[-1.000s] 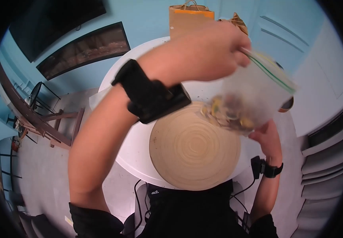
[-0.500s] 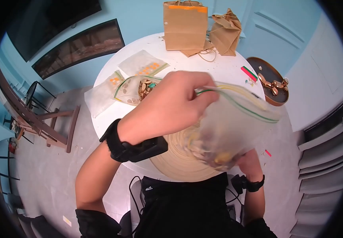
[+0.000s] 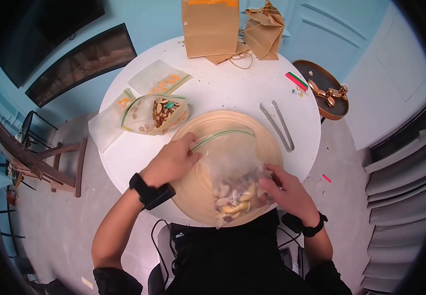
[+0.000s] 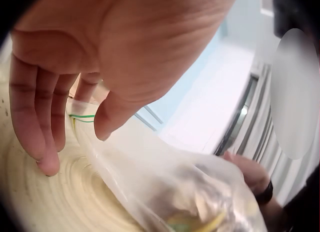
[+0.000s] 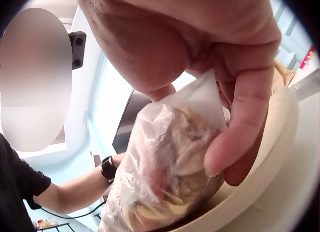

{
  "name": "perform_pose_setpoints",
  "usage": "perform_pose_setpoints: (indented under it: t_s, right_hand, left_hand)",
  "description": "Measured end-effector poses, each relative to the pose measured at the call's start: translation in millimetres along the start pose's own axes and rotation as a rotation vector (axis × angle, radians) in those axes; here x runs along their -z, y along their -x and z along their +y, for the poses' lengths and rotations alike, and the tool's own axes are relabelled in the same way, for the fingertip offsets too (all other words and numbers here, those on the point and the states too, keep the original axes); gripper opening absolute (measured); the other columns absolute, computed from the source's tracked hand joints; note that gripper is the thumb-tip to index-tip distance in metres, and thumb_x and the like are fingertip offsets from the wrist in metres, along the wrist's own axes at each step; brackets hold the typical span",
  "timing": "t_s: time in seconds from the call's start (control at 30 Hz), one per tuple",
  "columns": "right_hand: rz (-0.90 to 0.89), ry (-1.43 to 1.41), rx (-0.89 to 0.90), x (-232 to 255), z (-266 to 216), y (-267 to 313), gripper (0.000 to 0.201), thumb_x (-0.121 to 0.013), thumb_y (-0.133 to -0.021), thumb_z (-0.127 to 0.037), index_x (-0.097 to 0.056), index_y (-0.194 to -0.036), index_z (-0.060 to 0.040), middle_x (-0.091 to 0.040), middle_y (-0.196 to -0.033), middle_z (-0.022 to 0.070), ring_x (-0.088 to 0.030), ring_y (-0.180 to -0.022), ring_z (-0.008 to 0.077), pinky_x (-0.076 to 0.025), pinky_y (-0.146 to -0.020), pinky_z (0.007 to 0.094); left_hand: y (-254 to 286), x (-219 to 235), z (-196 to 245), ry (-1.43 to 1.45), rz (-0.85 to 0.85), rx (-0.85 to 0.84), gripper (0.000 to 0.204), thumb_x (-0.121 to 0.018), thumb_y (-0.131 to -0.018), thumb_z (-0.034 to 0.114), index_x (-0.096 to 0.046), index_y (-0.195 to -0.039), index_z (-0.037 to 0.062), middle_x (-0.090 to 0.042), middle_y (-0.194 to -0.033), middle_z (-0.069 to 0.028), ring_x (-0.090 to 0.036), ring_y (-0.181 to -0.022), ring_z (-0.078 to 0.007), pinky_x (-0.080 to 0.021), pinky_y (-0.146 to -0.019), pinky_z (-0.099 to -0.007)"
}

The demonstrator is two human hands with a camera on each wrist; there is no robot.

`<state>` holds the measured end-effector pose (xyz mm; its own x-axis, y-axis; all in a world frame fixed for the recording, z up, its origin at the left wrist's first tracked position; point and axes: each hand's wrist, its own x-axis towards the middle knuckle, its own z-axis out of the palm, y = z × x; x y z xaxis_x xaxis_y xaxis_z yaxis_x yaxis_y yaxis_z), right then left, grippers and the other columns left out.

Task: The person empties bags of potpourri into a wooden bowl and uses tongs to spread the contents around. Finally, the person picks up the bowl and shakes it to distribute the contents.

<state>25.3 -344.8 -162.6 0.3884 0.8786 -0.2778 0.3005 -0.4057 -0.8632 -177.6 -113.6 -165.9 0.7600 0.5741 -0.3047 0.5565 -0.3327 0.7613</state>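
Observation:
A clear zip bag (image 3: 232, 152) with a green seal strip holds many small yellow, brown and purple pieces, gathered at its lower end. My left hand (image 3: 173, 160) pinches the upper left corner by the seal; in the left wrist view, the thumb (image 4: 107, 119) lies against the plastic near the green strip. At the bag's lower right side, my right hand (image 3: 291, 194) grips the plastic between thumb and fingers, as the right wrist view shows too. Under the bag is a round, shallow wooden bowl (image 3: 188, 191) with ring-patterned grain, near the table's front edge.
Left on the white round table (image 3: 213, 88) an open zip bag (image 3: 139, 118) shows brown pieces and a teal one, beside flat bags. Metal tongs (image 3: 288, 142) lie right of the bowl. Paper bags (image 3: 210, 32) stand at the back. A side table (image 3: 333, 113) is far right.
The bag has come down and leftward over the bowl. My left hand has dropped from high above to the bag's left side, and my right hand stays at its lower end.

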Motion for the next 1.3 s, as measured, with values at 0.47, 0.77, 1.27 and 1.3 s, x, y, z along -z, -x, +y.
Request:
perform_pose_setpoints:
  t_s: [0.47,0.77,1.27,1.3]
  right_hand:
    - [-0.046,0.502,0.296,4,8,28,0.059,-0.069,-0.091,-0.008,-0.049,-0.146,-0.0132,-0.057,-0.114,0.0157,-0.066,-0.087,0.0370,-0.056,-0.074,0.0406]
    - [0.011,0.307,0.496,6,-18,9,0.035,-0.067,-0.089,-0.002,-0.069,-0.124,-0.0084,-0.059,-0.083,0.0098,-0.058,-0.067,0.0257,-0.047,-0.060,0.0327]
    - [0.054,0.136,0.521,39,-63,-47,0.015,-0.067,-0.094,-0.005,-0.071,-0.105,0.0035,-0.059,-0.068,0.0052,-0.048,-0.056,0.0122,-0.041,-0.055,0.0273]
    - [0.051,0.119,0.442,40,-64,-50,0.017,-0.067,-0.095,-0.006,-0.071,-0.108,0.0032,-0.056,-0.067,0.0014,-0.046,-0.058,0.0079,-0.039,-0.055,0.0256]
  left_hand:
    - [95,-64,16,-0.455,-0.017,-0.401,0.085,-0.086,-0.075,0.049,-0.048,-0.128,-0.0065,-0.067,-0.093,-0.0181,-0.070,-0.082,-0.0371,-0.057,-0.072,-0.0419]
    - [111,-61,20,-0.342,0.110,-0.391,0.062,-0.065,-0.087,0.000,-0.041,-0.144,-0.0023,-0.066,-0.096,-0.0205,-0.069,-0.083,-0.0371,-0.057,-0.074,-0.0421]
    - [69,39,79,-0.105,0.260,-0.204,0.026,-0.056,-0.095,0.005,-0.066,-0.117,-0.0017,-0.059,-0.075,-0.0063,-0.052,-0.068,-0.0124,-0.045,-0.065,-0.0268]
    - [67,37,76,-0.089,0.272,-0.208,0.025,-0.058,-0.096,0.009,-0.066,-0.117,-0.0016,-0.060,-0.076,-0.0058,-0.053,-0.069,-0.0125,-0.046,-0.067,-0.0269]
